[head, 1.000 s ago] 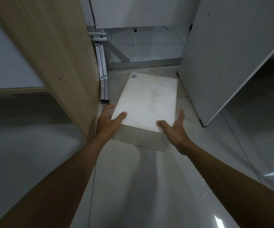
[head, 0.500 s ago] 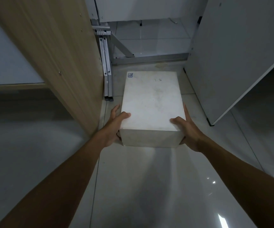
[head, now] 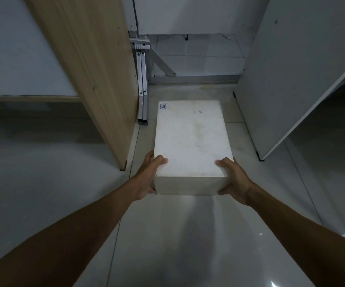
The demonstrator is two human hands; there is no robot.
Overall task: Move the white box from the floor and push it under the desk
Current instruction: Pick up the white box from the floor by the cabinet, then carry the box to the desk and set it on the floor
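The white box [head: 192, 139] is a flat rectangular carton with a small blue-edged label at its far left corner. It lies lengthwise in the gap between two desk side panels. My left hand [head: 147, 177] grips its near left corner, thumb on the lid and fingers down the side. My right hand [head: 234, 179] holds the near right corner the same way. I cannot tell whether the box rests on the tiled floor [head: 167, 235] or hangs just above it.
A wood-grain desk side panel [head: 97, 79] stands left of the box. A white panel [head: 287, 83] stands to the right. A folded metal frame [head: 142, 85] leans at the wooden panel's far end, and a metal rail [head: 194, 78] crosses the floor behind.
The box has turned from a skewed angle to straight along the gap. Both hands have closed from a loose hold onto its near corners.
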